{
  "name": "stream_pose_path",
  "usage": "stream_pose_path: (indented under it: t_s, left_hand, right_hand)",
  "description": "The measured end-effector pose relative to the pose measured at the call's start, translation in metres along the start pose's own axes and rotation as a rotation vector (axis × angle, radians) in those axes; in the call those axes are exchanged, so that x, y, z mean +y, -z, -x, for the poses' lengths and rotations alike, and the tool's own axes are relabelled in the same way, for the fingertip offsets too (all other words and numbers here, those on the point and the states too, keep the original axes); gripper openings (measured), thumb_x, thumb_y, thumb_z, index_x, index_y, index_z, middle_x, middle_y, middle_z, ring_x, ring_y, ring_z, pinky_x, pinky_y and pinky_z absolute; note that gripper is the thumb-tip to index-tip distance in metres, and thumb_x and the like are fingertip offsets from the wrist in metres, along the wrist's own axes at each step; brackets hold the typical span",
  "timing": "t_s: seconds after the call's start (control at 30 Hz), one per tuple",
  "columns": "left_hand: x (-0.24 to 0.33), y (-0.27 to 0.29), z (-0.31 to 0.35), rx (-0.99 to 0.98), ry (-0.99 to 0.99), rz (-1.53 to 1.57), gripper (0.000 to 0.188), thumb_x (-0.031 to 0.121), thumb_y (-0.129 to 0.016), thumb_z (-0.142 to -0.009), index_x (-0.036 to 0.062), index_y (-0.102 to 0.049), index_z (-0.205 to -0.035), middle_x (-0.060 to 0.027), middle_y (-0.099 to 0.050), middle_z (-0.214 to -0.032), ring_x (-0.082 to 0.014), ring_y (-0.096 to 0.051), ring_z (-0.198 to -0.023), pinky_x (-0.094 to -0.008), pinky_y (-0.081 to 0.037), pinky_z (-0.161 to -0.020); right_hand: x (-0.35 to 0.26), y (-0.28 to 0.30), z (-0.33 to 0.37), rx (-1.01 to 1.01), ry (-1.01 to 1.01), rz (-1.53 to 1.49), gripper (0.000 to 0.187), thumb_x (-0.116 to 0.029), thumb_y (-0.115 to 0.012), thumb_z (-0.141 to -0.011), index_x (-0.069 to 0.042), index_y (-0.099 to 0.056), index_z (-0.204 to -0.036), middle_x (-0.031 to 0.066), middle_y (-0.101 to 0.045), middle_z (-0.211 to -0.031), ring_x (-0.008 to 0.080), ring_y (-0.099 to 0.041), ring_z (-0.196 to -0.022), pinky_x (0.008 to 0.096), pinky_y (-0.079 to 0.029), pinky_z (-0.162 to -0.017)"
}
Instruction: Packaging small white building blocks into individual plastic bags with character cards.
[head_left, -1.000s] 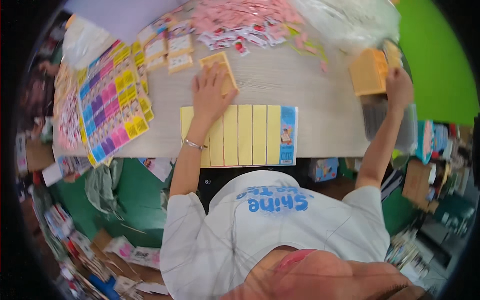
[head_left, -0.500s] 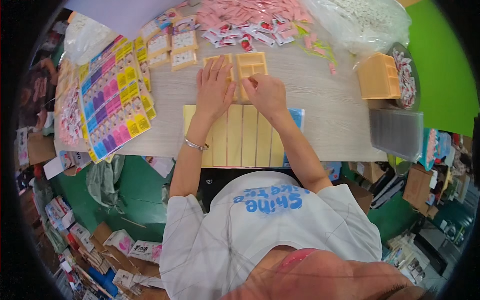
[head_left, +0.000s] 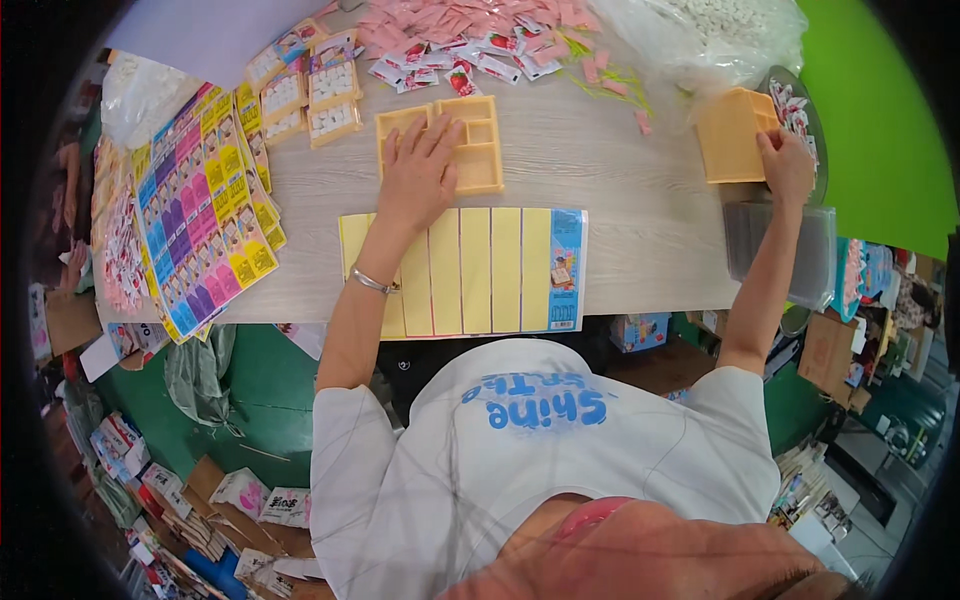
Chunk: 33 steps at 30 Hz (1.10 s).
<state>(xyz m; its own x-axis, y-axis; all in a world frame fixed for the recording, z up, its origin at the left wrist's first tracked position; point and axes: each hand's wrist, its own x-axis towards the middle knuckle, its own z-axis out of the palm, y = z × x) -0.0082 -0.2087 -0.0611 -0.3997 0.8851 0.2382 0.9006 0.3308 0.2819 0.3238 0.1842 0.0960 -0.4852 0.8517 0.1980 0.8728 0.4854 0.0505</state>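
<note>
Two pale yellow compartment trays lie side by side on the table ahead of me. My left hand (head_left: 418, 178) rests with its fingers stretched out over the left tray (head_left: 386, 122) and hides much of it. The right tray (head_left: 482, 172) shows bare compartments. Out at the far right, my right hand (head_left: 790, 168) has its curled fingers on the edge of a stack of the same yellow trays (head_left: 732, 140). Its fingertips are partly hidden there. Nearer to me lies a sheet of yellow strips (head_left: 475, 270) with a blue printed strip at its right end.
Filled trays (head_left: 333, 85) stand at the back left, beside printed colourful card sheets (head_left: 205, 215). Pink packets (head_left: 450, 25) and strawberry sachets (head_left: 460, 80) are heaped at the back. A bag of white pieces (head_left: 725, 45), a dish of sachets (head_left: 795, 105) and a clear plastic box (head_left: 780, 250) stand at the right.
My right hand has left the right tray and moved far right to the tray stack. My left hand stays on the left tray. The whole view has shifted slightly.
</note>
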Motion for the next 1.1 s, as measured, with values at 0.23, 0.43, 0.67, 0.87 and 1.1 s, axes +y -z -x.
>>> stream_pose_path:
  t_s: [0.23,0.43,0.67,0.87,1.1]
  left_hand:
    - [-0.009,0.007,0.003,-0.048,-0.052,0.023,0.058,0.021,-0.055,-0.094,0.0197,-0.044,-0.151,-0.0006,-0.043,-0.155,-0.0255,-0.033,-0.146,-0.0523,-0.020,-0.122]
    - [-0.012,0.005,0.003,-0.032,-0.072,0.021,0.058,0.021,-0.054,-0.094,0.0184,-0.043,-0.151,-0.0009,-0.043,-0.155,-0.0217,-0.033,-0.148,-0.0515,-0.019,-0.123]
    - [-0.013,0.006,0.006,-0.005,-0.053,-0.004,0.056,0.020,-0.054,-0.094,0.0158,-0.045,-0.149,-0.0009,-0.044,-0.155,-0.0216,-0.034,-0.147,-0.0517,-0.020,-0.122]
    - [-0.010,0.009,0.001,-0.004,-0.046,0.010,0.057,0.020,-0.055,-0.093,0.0156,-0.045,-0.149,-0.0005,-0.044,-0.155,-0.0219,-0.033,-0.147,-0.0515,-0.019,-0.122]
    - [0.013,0.022,-0.011,0.091,-0.043,0.047,0.063,0.036,-0.061,-0.093,0.0159,-0.044,-0.151,-0.0032,-0.043,-0.156,-0.0234,-0.032,-0.148,-0.0548,-0.016,-0.122]
  right_hand:
    - [-0.006,-0.001,0.010,-0.056,-0.050,0.142,0.032,-0.037,-0.062,-0.093,-0.008,-0.074,-0.097,0.0135,-0.074,-0.091,0.0326,-0.071,-0.085,0.0439,-0.053,-0.075]
    - [0.006,-0.007,0.008,0.012,0.010,0.012,0.030,-0.036,-0.063,-0.093,-0.008,-0.073,-0.101,0.0152,-0.074,-0.091,0.0331,-0.071,-0.084,0.0452,-0.054,-0.074]
    - [-0.074,0.044,0.058,0.372,-0.017,0.002,0.021,-0.028,-0.062,-0.095,-0.010,-0.073,-0.095,0.0114,-0.073,-0.084,0.0271,-0.072,-0.076,0.0398,-0.054,-0.066]
    - [-0.264,-0.050,0.143,-0.104,0.249,-0.561,0.018,-0.024,-0.071,-0.085,-0.007,-0.070,-0.077,0.0138,-0.070,-0.073,0.0309,-0.070,-0.067,0.0411,-0.053,-0.061]
    - [-0.248,-0.054,0.135,0.057,0.249,-0.800,0.025,-0.028,-0.076,-0.087,-0.008,-0.072,-0.101,0.0103,-0.069,-0.068,0.0221,-0.069,-0.062,0.0356,-0.052,-0.059]
